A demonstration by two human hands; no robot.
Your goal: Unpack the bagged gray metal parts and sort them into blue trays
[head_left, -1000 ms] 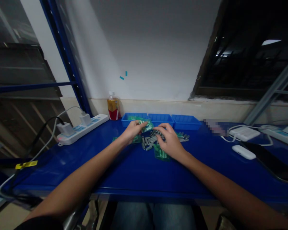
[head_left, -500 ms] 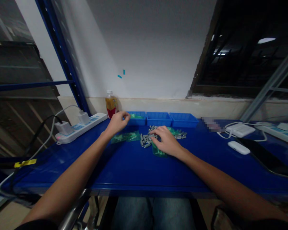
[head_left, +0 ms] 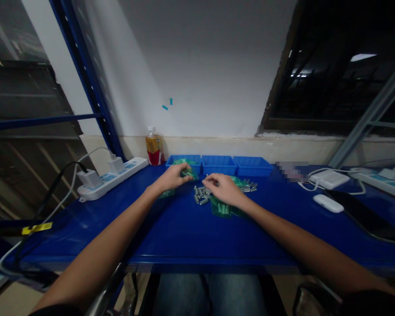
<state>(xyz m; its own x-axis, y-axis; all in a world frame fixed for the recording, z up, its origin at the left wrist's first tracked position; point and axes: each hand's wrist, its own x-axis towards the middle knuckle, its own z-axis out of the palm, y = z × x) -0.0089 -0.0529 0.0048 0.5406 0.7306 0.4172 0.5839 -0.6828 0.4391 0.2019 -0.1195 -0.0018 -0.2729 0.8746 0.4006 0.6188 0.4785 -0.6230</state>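
My left hand [head_left: 171, 177] is closed on a small green plastic bag [head_left: 188, 174] lifted just in front of the left blue tray [head_left: 183, 159]. My right hand [head_left: 222, 189] rests with curled fingers on a heap of several small grey metal parts [head_left: 202, 195] in the middle of the blue table [head_left: 197, 232]; I cannot make out what its fingertips pinch. More green bags [head_left: 224, 209] lie under and beside that hand, and further grey parts [head_left: 250, 187] lie to its right.
Three blue trays stand in a row at the back, the middle tray [head_left: 218, 163] and the right tray [head_left: 253, 165] among them. A drink bottle [head_left: 154, 147] and a white power strip [head_left: 112, 176] are at the left. White chargers [head_left: 329, 179], a white case [head_left: 328, 203] and a dark tablet [head_left: 368, 219] lie at the right.
My left hand reached to the left tray, came back toward the middle and now holds a green bag. My right hand has stayed on the grey parts with little movement.
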